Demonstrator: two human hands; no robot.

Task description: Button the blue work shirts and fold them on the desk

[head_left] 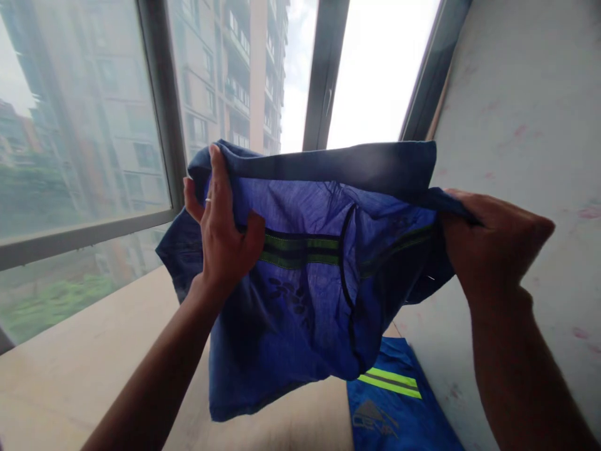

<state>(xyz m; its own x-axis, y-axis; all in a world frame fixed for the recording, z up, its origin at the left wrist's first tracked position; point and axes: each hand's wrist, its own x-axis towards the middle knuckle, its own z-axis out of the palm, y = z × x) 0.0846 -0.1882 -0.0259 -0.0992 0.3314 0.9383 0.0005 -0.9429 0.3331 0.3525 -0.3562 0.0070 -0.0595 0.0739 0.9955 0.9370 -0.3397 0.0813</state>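
A blue work shirt (291,313) hangs in the air between my two hands, over a pale surface. Dark and green stripes run across it, a dark seam curves down its right part, and a dark print shows faintly through the cloth. At its upper left, my left hand (223,225) holds the cloth with the index finger pointing up and the thumb out to the right; part of its grip is hidden. My right hand (491,241) is closed around a bunched part at the right, its fingertips out of sight.
Below right, a folded blue garment (394,419) with a bright yellow-green band and a grey print lies on the pale surface (291,419). Large framed windows (328,81) stand ahead and left. A light patterned wall (526,125) closes the right side.
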